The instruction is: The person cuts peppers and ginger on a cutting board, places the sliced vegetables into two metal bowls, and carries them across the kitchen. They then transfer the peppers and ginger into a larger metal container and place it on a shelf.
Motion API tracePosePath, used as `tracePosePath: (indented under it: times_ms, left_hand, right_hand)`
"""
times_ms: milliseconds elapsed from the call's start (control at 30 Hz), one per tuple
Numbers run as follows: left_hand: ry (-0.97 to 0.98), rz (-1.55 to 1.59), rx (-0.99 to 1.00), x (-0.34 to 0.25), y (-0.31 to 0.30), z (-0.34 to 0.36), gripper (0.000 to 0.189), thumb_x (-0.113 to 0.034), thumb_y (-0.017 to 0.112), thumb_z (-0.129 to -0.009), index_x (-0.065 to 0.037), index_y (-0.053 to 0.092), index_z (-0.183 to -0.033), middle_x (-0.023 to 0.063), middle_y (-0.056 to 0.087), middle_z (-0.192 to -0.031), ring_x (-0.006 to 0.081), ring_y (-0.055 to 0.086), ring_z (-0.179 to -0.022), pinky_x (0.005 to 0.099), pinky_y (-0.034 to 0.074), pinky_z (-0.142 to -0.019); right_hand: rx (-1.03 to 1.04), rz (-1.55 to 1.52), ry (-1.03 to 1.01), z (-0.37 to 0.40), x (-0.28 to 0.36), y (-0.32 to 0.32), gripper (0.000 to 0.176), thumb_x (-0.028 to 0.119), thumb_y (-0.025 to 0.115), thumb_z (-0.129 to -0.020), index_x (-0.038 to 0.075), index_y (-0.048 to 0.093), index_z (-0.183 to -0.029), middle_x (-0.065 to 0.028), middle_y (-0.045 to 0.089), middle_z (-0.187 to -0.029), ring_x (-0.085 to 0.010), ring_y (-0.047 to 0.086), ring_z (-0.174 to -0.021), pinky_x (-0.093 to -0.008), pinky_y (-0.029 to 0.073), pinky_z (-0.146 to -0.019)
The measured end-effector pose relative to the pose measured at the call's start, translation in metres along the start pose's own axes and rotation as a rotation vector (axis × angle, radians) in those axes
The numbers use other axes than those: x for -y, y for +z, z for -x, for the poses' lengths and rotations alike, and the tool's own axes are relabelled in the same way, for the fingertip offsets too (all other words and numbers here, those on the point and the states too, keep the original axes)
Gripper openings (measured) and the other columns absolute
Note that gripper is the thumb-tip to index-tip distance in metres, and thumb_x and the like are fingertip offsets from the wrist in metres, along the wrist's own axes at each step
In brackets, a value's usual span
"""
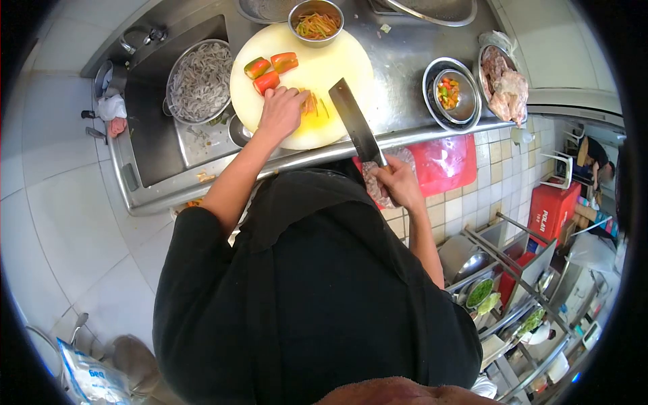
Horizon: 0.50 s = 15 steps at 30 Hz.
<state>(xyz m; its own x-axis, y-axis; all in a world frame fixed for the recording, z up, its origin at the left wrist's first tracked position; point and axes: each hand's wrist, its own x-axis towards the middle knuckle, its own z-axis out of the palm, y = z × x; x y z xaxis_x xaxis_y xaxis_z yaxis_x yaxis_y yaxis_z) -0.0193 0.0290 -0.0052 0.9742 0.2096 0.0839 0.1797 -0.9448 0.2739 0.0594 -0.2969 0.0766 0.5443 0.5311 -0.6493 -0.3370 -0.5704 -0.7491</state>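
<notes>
My right hand [399, 181] is wrapped round the handle of a broad cleaver [356, 125], whose blade points up over the right edge of the round, pale cutting board [351, 64]. On the board, the fingers of my left hand [282, 111] are bent down at thin orange strips [310, 104]; what the fingertips hold, if anything, is hidden. Just beyond that hand lie red-and-green pepper pieces [284, 62]. A metal bowl of cut strips [317, 25] stands at the board's far edge.
At the left, a large pot of greyish strips [199, 81] stands in the sink [155, 152]. Nested bowls with diced vegetables [448, 93] and a bowl of raw meat [506, 88] are at the right. A red container [445, 165] is below the counter edge. A person [594, 158] is far right.
</notes>
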Motion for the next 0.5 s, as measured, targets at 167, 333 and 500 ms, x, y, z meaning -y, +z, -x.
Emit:
tracePosePath:
  times_ms: [167,333,500]
  left_hand:
    - [0.027,0.051,0.106,-0.007,0.0,-0.022,0.04,-0.019,0.076,-0.084,-0.013,0.069,-0.123,0.0048,0.069,-0.11,0.0253,0.064,-0.104,0.0431,0.037,-0.09]
    - [0.037,0.151,0.028,-0.011,0.009,-0.027,0.04,-0.019,0.078,-0.081,-0.012,0.068,-0.12,0.0071,0.067,-0.112,0.0267,0.064,-0.11,0.0444,0.038,-0.091]
    - [-0.074,0.211,0.123,-0.012,0.007,-0.032,0.03,-0.018,0.078,-0.081,-0.011,0.066,-0.108,0.0084,0.067,-0.109,0.0288,0.064,-0.107,0.0448,0.04,-0.09]
  right_hand:
    - [-0.016,-0.067,-0.02,-0.003,-0.001,-0.005,0.014,0.011,0.069,-0.096,0.0,0.069,-0.106,-0.0017,0.059,-0.064,-0.0087,0.052,-0.05,-0.0257,0.04,-0.046]
    - [-0.003,-0.055,0.002,0.004,0.009,-0.009,0.01,0.009,0.069,-0.096,0.0,0.068,-0.1,-0.0015,0.059,-0.064,-0.0086,0.053,-0.051,-0.0254,0.04,-0.047]
    - [0.018,0.024,0.033,0.007,0.006,-0.013,0.011,0.011,0.071,-0.095,0.002,0.068,-0.1,-0.0011,0.059,-0.066,-0.0087,0.053,-0.052,-0.0263,0.04,-0.047]
